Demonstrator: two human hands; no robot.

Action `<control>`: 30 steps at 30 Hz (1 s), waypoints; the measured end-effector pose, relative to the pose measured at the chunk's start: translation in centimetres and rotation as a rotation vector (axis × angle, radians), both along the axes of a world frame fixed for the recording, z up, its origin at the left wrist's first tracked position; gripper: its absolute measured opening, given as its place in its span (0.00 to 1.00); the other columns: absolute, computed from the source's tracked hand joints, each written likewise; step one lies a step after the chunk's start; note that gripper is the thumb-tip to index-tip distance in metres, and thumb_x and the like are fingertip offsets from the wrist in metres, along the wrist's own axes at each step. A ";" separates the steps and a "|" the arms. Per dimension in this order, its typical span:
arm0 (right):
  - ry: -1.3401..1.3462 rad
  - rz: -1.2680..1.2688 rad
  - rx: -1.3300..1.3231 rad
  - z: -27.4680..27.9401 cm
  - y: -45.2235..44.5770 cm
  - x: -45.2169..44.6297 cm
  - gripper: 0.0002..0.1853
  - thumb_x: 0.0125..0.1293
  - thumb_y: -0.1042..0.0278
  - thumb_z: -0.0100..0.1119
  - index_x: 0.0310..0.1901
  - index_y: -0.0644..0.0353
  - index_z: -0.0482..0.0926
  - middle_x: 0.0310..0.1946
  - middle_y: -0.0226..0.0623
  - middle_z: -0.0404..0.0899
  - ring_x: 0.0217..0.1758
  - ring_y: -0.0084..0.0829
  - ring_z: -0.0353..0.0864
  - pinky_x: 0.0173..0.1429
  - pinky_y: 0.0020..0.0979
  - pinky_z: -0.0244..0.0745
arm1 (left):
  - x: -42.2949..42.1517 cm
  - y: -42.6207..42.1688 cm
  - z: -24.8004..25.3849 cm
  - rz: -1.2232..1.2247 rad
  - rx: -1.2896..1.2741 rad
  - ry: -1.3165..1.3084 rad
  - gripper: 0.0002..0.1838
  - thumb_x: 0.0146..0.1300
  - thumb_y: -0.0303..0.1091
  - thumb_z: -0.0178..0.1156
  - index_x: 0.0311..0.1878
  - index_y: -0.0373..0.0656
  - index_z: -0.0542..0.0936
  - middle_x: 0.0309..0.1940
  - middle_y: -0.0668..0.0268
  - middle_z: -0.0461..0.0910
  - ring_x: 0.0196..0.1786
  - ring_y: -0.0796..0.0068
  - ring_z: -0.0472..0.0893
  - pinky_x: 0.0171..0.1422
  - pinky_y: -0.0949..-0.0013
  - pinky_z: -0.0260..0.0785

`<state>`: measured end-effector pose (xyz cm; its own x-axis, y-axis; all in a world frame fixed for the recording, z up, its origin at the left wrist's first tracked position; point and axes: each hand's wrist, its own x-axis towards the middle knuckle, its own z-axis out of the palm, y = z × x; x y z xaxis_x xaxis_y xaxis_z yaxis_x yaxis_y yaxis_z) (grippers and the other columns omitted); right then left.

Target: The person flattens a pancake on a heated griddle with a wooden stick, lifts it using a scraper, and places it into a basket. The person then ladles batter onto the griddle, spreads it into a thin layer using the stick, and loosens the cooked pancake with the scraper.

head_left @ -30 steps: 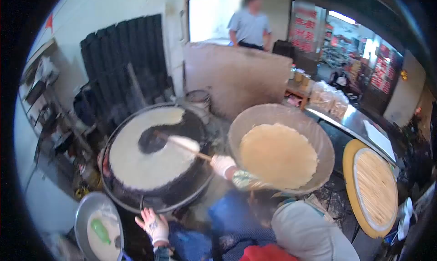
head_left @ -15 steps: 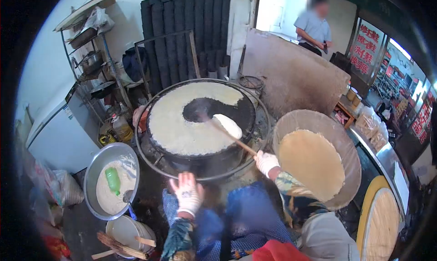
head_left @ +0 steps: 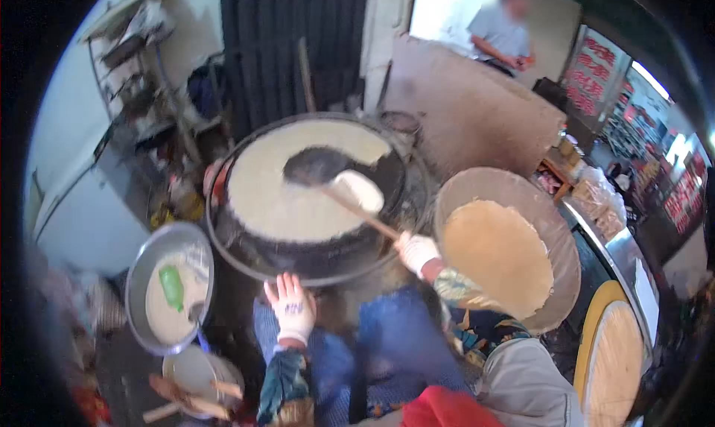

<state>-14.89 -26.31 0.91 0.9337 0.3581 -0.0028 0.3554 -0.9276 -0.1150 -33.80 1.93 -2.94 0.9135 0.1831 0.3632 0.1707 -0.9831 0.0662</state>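
A wooden-handled tool (head_left: 363, 214) slants over the round black griddle (head_left: 389, 181), and my right hand (head_left: 419, 252), in a white glove, is closed round its near end. The tool's far end is blurred, so its shape is hard to make out. Beside the handle lies a thick white mound of batter (head_left: 360, 191). A pale batter layer (head_left: 268, 181) covers much of the griddle, leaving a dark bare patch in the middle and on the right. My left hand (head_left: 293, 308), also gloved, is open with fingers stretched out, near the front of the metal ring (head_left: 320, 282) and above my knee.
To the right stands a wide tub of tan batter (head_left: 495, 255). At left are a metal basin (head_left: 135, 296) holding pale flour or batter and a green bottle (head_left: 171, 287), and a white bucket (head_left: 195, 378) with wooden tools. A person (head_left: 500, 36) stands behind the board (head_left: 473, 106).
The whole view has shifted, so things sit a little further left and higher. My hands, the wooden-handled tool and the batter mound keep about the same places relative to the griddle.
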 end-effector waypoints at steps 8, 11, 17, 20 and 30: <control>-0.052 0.008 -0.042 1.4 0.8 -1.5 0.18 0.72 0.50 0.43 0.45 0.58 0.72 0.35 0.56 0.82 0.41 0.58 0.80 0.48 0.54 0.73 | 0.6 3.0 -0.7 0.080 0.009 -0.066 0.28 0.55 0.39 0.57 0.57 0.30 0.73 0.58 0.47 0.73 0.66 0.49 0.67 0.75 0.36 0.39; -0.101 0.003 -0.188 -5.5 -3.3 3.3 0.22 0.71 0.46 0.40 0.43 0.58 0.72 0.35 0.55 0.82 0.40 0.54 0.83 0.45 0.54 0.76 | 0.7 3.8 -1.6 0.116 0.032 -0.056 0.28 0.57 0.39 0.54 0.57 0.30 0.73 0.61 0.46 0.72 0.67 0.49 0.68 0.75 0.34 0.36; -0.252 0.021 -0.157 -2.3 -2.0 2.2 0.19 0.72 0.48 0.43 0.42 0.57 0.71 0.31 0.54 0.81 0.35 0.56 0.81 0.42 0.54 0.74 | 0.7 5.8 -0.9 0.193 0.025 -0.005 0.29 0.56 0.40 0.57 0.59 0.34 0.72 0.63 0.49 0.70 0.69 0.52 0.67 0.75 0.33 0.36; -0.241 -0.029 -0.151 -2.9 -2.4 2.8 0.17 0.71 0.49 0.45 0.42 0.57 0.71 0.29 0.53 0.81 0.36 0.55 0.81 0.42 0.53 0.74 | 0.9 7.0 -1.7 0.238 0.008 0.005 0.30 0.57 0.39 0.56 0.63 0.35 0.68 0.66 0.51 0.67 0.71 0.54 0.64 0.75 0.35 0.36; -0.354 0.043 -0.062 -4.1 -1.4 4.4 0.17 0.70 0.48 0.46 0.39 0.55 0.71 0.27 0.53 0.80 0.33 0.54 0.81 0.37 0.52 0.74 | 0.7 -2.4 1.6 -0.071 -0.103 0.066 0.31 0.55 0.44 0.59 0.59 0.33 0.74 0.61 0.53 0.73 0.69 0.56 0.66 0.76 0.39 0.40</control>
